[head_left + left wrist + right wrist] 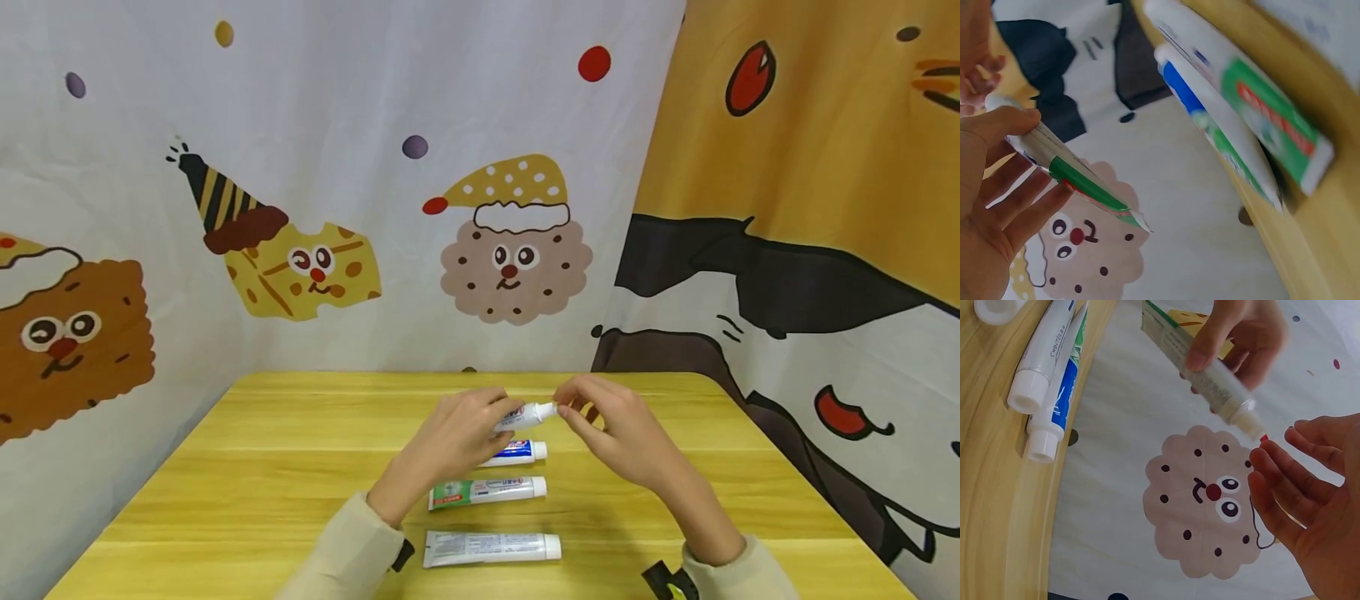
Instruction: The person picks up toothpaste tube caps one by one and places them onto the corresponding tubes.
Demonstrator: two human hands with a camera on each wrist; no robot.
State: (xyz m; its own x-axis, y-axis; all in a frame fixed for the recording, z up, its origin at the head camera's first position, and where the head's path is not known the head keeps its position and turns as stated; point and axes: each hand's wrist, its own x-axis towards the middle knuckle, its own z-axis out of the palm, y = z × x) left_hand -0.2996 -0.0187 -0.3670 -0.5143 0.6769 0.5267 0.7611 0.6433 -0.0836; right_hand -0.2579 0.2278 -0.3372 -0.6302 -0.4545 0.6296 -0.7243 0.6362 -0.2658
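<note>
My left hand (463, 427) holds a toothpaste tube (527, 416) between thumb and fingers, raised over the table with its white tip toward the right. In the left wrist view the tube (1082, 172) shows a green band and a flat crimped end. Close beside the tip is my right hand (622, 429). The right wrist view shows the fingers (1288, 487) of that hand loosely bent and spread, with nothing gripped between them. Whether a fingertip touches the tip, I cannot tell.
Three more tubes lie in a column on the wooden table (262, 467): a blue and white one (517, 452), a green and white one (491, 492) and a pale one (491, 548) nearest me. A cartoon-printed curtain (337, 108) hangs behind the table.
</note>
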